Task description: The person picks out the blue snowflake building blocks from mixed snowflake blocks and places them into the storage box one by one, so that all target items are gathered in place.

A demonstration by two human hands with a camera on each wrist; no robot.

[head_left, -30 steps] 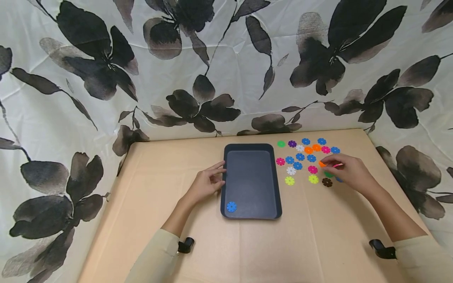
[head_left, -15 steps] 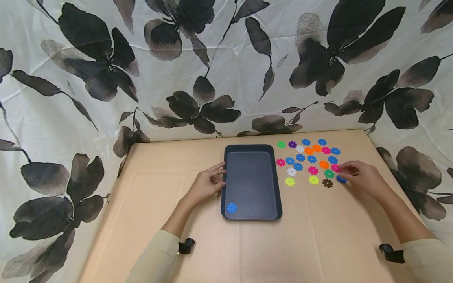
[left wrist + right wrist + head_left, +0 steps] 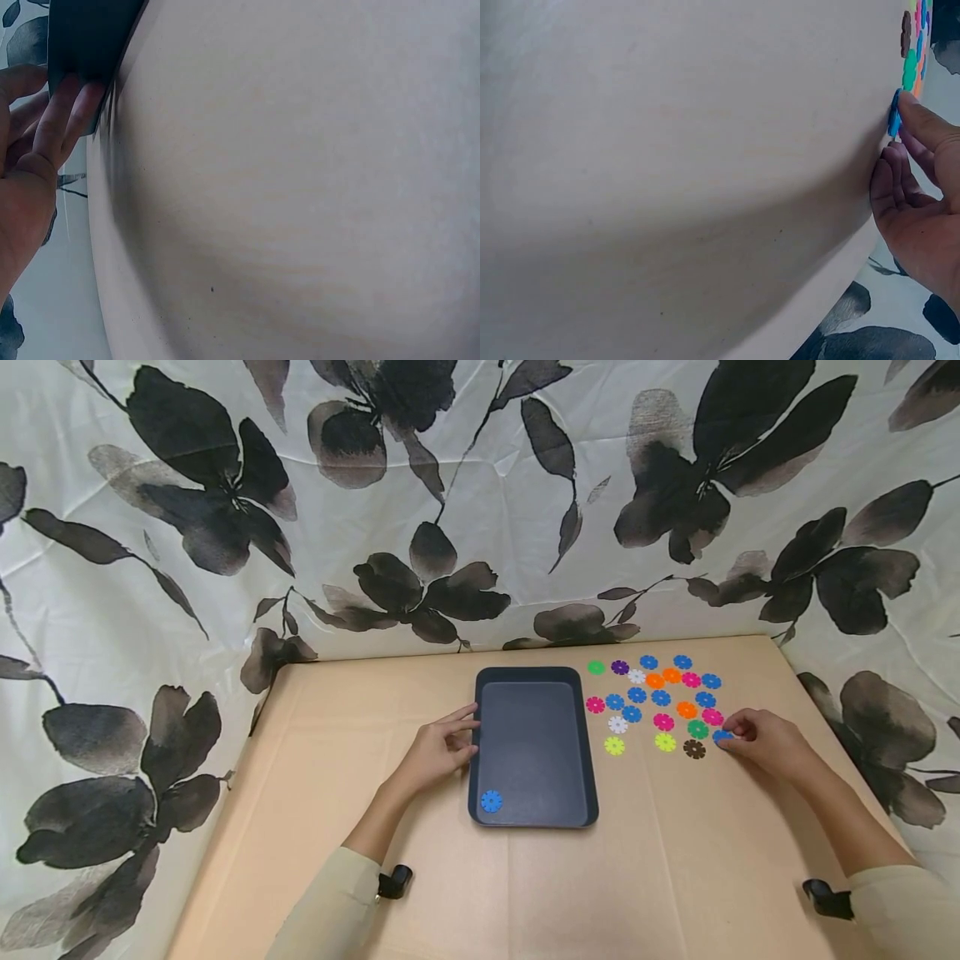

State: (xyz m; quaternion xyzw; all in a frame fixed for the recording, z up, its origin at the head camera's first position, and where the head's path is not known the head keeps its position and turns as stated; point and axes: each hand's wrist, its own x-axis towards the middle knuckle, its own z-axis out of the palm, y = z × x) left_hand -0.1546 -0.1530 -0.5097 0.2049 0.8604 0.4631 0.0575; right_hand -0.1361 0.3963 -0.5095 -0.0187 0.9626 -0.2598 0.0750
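On the tan paper-covered worktop (image 3: pixel 420 893), the person's right hand (image 3: pixel 765 745) reaches out from a cream sleeve, forearm angled in from the near right corner, wrist low and knuckles up. Its fingers are curled, and the grip is a fingertip pinch: thumb and forefinger close on a small blue toothed plastic disc (image 3: pixel 722 737) at the right edge of the scattered pieces. The right wrist view shows that disc (image 3: pixel 894 116) tipped up on edge against the surface, the thumb on top of it and the other fingers folded beneath.

The blue disc sits just beside a brown toothed disc (image 3: pixel 694 749) and a green one (image 3: pixel 697 729), part of a loose cluster of coloured toothed discs (image 3: pixel 652 697) lying flat to the right of a dark rectangular plastic tray (image 3: pixel 532 814).

The left hand (image 3: pixel 437 753) lies palm-down at the tray's left rim, forearm slanting in from the near edge. Its fingers are nearly straight, tips touching the tray wall; its grip is relaxed and holds nothing. The left wrist view shows the fingertips (image 3: pixel 75 105) pressed against the dark rim.

Inside the tray, one blue toothed disc (image 3: pixel 491 801) lies flat in the near left corner.
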